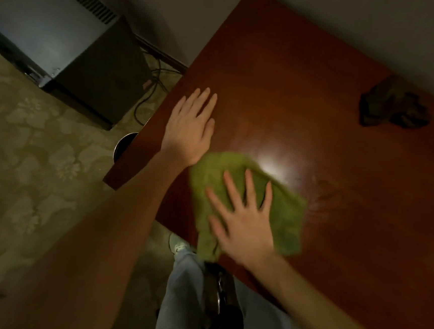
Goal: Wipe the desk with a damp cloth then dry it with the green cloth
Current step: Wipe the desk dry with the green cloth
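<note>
Green cloth is spread flat near the table's front edge, pressed down by the right hand with fingers splayed straight. Left hand is laid flat beside it, fingers released. A dark crumpled cloth is seen well apart, by the wall.

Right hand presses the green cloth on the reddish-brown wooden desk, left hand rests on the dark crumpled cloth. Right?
No: in the head view the left hand rests on the bare reddish-brown wooden desk; the dark crumpled cloth lies apart, untouched. The rest holds.
</note>
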The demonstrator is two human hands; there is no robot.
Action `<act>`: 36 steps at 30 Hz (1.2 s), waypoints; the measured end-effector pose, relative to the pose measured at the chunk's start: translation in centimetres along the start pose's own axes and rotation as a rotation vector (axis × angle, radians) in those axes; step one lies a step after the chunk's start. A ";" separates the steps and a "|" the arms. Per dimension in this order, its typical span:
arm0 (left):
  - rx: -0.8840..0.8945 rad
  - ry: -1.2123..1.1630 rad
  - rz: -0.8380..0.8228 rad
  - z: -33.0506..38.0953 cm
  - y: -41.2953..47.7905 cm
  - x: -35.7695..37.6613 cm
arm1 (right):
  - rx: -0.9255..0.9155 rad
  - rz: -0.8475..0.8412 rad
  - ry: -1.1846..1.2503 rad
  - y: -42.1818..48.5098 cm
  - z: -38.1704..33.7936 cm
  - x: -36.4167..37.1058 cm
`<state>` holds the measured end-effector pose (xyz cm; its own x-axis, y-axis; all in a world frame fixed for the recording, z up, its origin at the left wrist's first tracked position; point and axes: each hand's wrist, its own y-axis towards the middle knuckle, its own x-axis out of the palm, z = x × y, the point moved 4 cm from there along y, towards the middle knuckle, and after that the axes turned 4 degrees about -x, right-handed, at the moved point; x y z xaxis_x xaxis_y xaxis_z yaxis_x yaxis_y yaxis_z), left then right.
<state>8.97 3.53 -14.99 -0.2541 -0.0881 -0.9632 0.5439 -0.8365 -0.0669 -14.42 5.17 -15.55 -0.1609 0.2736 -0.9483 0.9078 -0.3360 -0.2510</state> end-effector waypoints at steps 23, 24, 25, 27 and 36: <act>-0.022 0.043 0.112 0.5 -0.6 0.7 | 0.394 0.104 0.065 1.9 5.1 -1.2; -0.027 0.057 0.110 0.6 -0.6 0.7 | 0.414 0.128 0.056 3.9 6.4 -1.9; -0.028 0.069 0.115 0.6 -0.6 0.7 | 0.435 0.153 0.053 6.2 8.0 -2.6; -0.019 0.081 0.152 0.8 0.0 0.7 | 0.475 0.204 0.074 11.0 11.8 -4.2; -0.183 0.120 0.186 3.3 1.8 0.5 | 0.566 0.295 0.080 15.6 16.6 -6.2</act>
<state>7.16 0.18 -14.74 -0.0458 -0.1565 -0.9866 0.7105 -0.6994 0.0780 -5.69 -16.68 -16.81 0.1131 0.1560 -0.9813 0.5611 -0.8251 -0.0665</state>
